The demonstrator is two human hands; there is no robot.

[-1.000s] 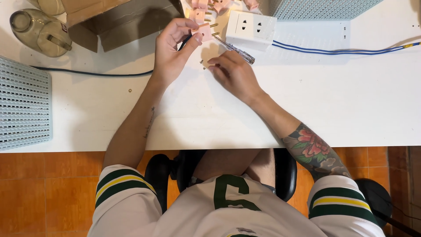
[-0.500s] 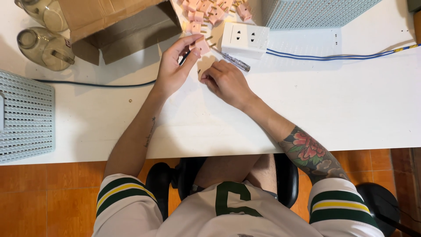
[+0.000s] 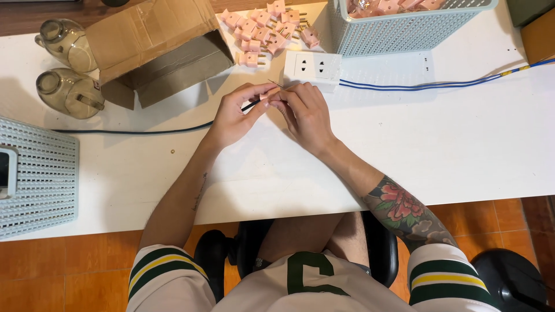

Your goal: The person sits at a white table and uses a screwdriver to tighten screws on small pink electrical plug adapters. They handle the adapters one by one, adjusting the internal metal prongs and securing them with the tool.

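On the table (image 3: 462,144), the cardboard box (image 3: 153,49) sits near the far left corner, two glass jugs (image 3: 66,69) left of it. Loose plugs (image 3: 266,32) lie along the far edge (just behind the socket block (image 3: 312,69)); a basket (image 3: 404,26) stands right of them, another basket (image 3: 37,173) at the left edge.

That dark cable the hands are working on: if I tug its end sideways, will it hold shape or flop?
The dark cable trails in a loose curve over the white table, so it probably flops and drags. It looks thin, likely light. Its end sits pinched between the left hand and right hand.

White table (image 3: 451,144) over orange tiled floor (image 3: 34,277) — black chair (image 3: 381,254) beneath.
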